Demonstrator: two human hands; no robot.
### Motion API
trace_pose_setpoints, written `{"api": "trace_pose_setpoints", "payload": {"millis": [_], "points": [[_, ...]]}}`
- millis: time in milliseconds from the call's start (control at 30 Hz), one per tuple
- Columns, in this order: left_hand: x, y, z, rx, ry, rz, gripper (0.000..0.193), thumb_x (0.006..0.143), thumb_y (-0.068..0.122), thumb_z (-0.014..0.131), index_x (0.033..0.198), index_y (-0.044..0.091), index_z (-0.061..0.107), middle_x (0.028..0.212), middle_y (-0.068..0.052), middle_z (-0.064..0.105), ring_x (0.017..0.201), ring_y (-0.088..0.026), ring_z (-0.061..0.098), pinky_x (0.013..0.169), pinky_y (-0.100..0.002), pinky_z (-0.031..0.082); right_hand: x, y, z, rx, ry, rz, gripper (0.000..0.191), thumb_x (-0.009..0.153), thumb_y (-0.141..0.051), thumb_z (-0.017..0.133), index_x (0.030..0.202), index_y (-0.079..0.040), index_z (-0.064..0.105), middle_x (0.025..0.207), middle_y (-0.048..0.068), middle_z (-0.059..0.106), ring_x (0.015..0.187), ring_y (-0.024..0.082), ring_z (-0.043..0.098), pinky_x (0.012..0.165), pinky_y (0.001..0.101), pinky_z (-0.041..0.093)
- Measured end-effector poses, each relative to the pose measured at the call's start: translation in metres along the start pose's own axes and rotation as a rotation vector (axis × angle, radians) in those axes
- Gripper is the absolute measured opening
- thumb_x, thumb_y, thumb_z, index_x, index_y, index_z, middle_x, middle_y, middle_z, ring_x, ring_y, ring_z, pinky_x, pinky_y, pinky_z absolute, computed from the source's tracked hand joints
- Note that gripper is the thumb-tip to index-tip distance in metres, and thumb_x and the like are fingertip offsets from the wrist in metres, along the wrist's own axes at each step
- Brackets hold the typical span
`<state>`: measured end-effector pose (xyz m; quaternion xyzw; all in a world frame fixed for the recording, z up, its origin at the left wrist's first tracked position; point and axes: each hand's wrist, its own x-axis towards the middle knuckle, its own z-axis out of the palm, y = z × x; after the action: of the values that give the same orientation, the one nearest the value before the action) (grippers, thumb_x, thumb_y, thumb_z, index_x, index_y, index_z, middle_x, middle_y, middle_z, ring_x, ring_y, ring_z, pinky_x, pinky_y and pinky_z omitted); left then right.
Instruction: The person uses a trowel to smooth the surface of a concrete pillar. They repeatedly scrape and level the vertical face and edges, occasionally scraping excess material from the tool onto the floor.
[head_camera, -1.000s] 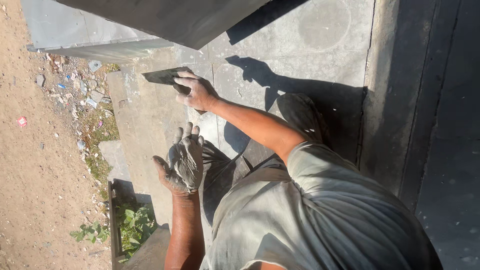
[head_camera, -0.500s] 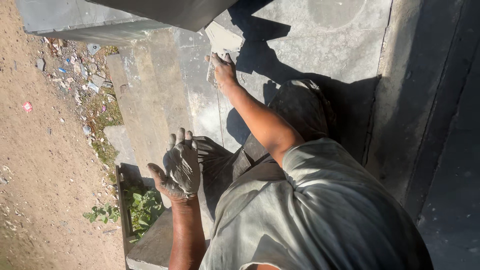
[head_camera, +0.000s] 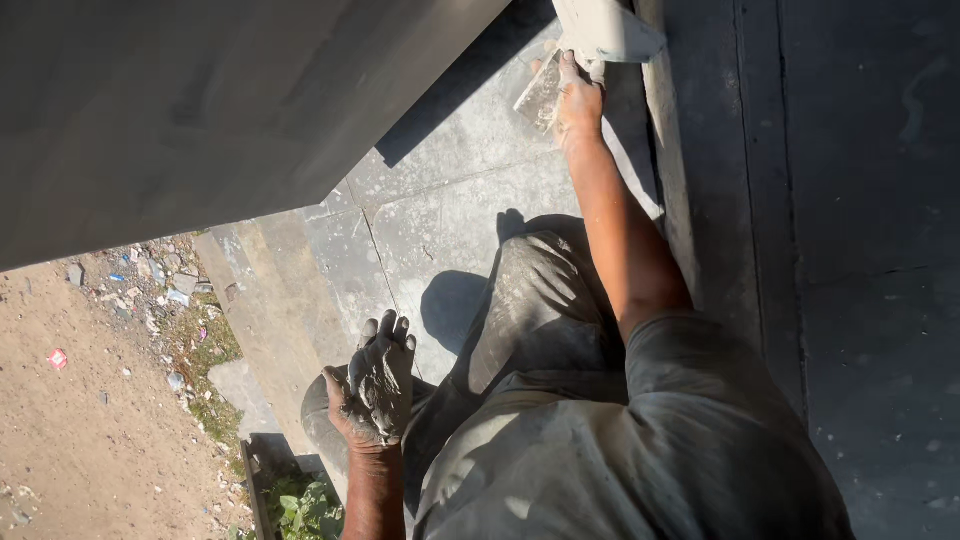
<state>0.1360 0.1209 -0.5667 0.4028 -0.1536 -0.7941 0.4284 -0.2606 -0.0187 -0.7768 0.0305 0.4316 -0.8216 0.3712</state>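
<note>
While a plastering trowel (head_camera: 541, 97) is gripped in the right hand (head_camera: 578, 98) against the wall's edge (head_camera: 668, 200), wet mortar (head_camera: 385, 385) is cupped in the open left hand (head_camera: 372, 390), judged ready for loading.

Grey-smeared left hand (head_camera: 375, 390), grey trowel (head_camera: 540, 97), dusty grey trousers (head_camera: 535, 300), tan dirt ground (head_camera: 70, 430).
</note>
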Motion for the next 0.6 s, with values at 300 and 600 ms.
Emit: {"api": "trace_pose_setpoints", "payload": {"millis": [300,600], "points": [[0.006,0.003,0.019,0.158,-0.016,-0.068,0.099,0.094,0.070,0.047,0.160,-0.001,0.028,0.165,-0.025,0.029,0.152,-0.039,0.030,0.126,-0.050,0.019,0.018,0.020,0.046,0.036,0.363,-0.048,0.035,0.095,-0.020,0.075,0.122,-0.001,0.063,0.119,0.012,0.071,0.111,0.025,0.064,0.100,0.0419,0.050],[-0.002,-0.001,0.008,0.149,0.014,-0.078,0.096,0.094,0.069,0.047,0.158,0.000,0.030,0.165,-0.024,0.030,0.152,-0.039,0.031,0.127,-0.051,0.018,0.021,0.012,0.063,0.362,0.323,0.249,0.038,0.092,-0.019,0.069,0.124,0.001,0.064,0.119,0.012,0.070,0.109,0.029,0.067,0.100,0.0468,0.051]]}}
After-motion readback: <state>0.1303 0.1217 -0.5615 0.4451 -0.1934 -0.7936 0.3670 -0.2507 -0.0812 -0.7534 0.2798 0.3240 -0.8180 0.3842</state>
